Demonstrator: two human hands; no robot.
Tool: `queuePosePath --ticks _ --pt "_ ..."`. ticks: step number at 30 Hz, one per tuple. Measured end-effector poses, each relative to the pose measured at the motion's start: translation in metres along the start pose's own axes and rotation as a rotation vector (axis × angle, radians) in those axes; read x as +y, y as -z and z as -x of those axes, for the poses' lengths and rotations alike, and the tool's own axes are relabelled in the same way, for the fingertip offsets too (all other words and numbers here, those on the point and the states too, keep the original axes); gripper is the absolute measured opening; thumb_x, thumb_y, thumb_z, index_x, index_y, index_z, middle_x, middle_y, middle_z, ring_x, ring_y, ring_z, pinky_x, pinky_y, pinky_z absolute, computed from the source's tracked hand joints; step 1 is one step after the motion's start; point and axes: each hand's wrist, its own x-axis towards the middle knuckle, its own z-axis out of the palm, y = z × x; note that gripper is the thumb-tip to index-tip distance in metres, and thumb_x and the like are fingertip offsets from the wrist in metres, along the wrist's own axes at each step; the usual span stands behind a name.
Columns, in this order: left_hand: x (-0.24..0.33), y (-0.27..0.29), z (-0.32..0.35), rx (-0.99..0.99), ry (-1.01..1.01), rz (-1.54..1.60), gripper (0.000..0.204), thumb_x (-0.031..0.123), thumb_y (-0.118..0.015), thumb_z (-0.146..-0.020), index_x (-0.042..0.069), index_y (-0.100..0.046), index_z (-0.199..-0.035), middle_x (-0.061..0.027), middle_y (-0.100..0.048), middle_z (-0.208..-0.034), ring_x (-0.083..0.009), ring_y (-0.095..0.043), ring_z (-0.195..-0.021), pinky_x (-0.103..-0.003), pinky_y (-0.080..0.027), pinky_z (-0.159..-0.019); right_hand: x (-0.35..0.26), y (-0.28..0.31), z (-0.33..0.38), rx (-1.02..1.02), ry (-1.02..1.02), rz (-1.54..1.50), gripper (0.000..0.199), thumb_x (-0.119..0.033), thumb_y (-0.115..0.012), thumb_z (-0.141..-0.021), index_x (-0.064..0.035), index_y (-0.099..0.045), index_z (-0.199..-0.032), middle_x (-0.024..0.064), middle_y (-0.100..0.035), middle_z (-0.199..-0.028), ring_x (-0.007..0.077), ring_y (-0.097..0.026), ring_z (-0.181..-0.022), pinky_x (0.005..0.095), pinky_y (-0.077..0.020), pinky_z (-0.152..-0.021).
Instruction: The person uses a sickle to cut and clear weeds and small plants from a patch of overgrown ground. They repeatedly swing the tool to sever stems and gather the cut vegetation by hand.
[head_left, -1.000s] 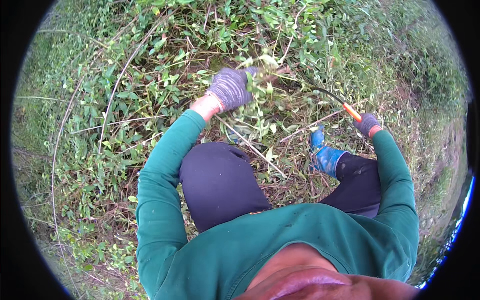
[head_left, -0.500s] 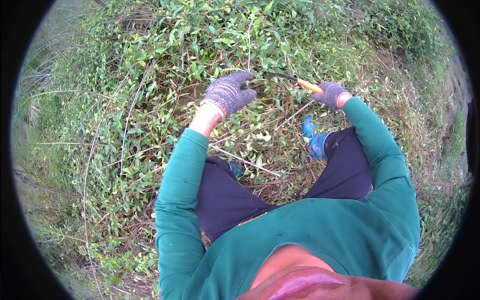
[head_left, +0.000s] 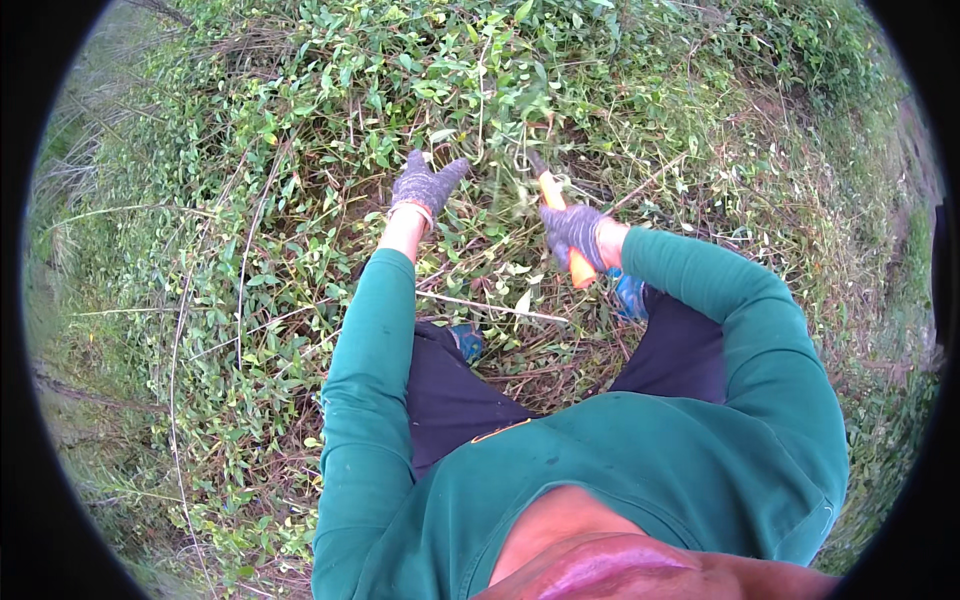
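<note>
A sickle (head_left: 556,196) with an orange handle is gripped in my gloved right hand (head_left: 574,232). The handle's lower end sticks out below my fist, and its dark blade points away from me, partly lost among the leaves. To its left, my left hand (head_left: 426,186), in a grey knitted glove, hovers over the vines with thumb and fingers spread apart and nothing in it. Leafy green vines (head_left: 480,130) lie in front of and between both hands.
Blue boots (head_left: 629,296) are on the ground below my hands, the left one partly covered by my trouser leg. A pale cut stem (head_left: 492,306) lies across the ground between my knees. Dense low growth (head_left: 240,250) spreads to the left, with long thin dry stalks (head_left: 178,380).
My right hand has swung left and toward me with the sickle, whose handle now stands steeper. My left hand has shifted slightly left, and its fingers are spread wider.
</note>
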Motion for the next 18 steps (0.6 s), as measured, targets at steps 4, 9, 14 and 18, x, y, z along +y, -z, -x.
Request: queuePosePath --ticks 4,9,14,18 --pt "0.011 -0.012 -0.016 -0.048 0.08 0.173 0.113 0.057 -0.073 -0.066 -0.005 -0.018 -0.142 -0.03 -0.037 -0.138 -0.0373 -0.041 -0.127 -0.039 -0.035 -0.105 0.023 -0.038 0.033 -0.026 -0.207 0.057 0.033 -0.039 -0.058 -0.089 -0.0094 -0.05 -0.077 0.002 -0.048 -0.052 0.018 -0.047 -0.039 0.033 -0.0376 -0.037" --pt "0.022 -0.066 -0.04 -0.178 0.154 0.167 0.124 0.048 -0.08 -0.061 0.001 -0.002 -0.146 -0.0271 -0.03 -0.143 -0.0361 -0.037 -0.131 -0.038 -0.032 -0.108 0.016 -0.04 0.027 0.026 -0.213 0.216 0.032 -0.038 -0.057 -0.09 -0.0085 -0.05 -0.078 0.0026 -0.048 -0.053 0.0174 -0.046 -0.039 0.0332 -0.0381 -0.038" --pt "-0.004 -0.123 -0.075 -0.127 0.341 0.225 0.123 0.034 -0.083 -0.06 0.007 0.0 -0.147 -0.0231 -0.013 -0.15 -0.036 -0.03 -0.135 -0.042 -0.03 -0.109 0.02 -0.023 0.051 0.069 -0.241 0.148 0.028 -0.032 -0.06 -0.088 -0.0068 -0.051 -0.091 0.0013 -0.048 -0.055 0.0152 -0.045 -0.04 0.031 -0.0344 -0.037" --pt "-0.013 -0.151 -0.117 -0.356 0.386 0.436 0.106 0.041 -0.078 -0.066 0.008 -0.017 -0.146 -0.0205 -0.039 -0.14 -0.0284 -0.042 -0.128 -0.032 -0.036 -0.104 0.012 -0.007 0.059 0.176 -0.169 0.468 0.031 -0.033 -0.06 -0.088 -0.0042 -0.052 -0.095 0.002 -0.051 -0.057 0.0155 -0.049 -0.042 0.0305 -0.0378 -0.039"
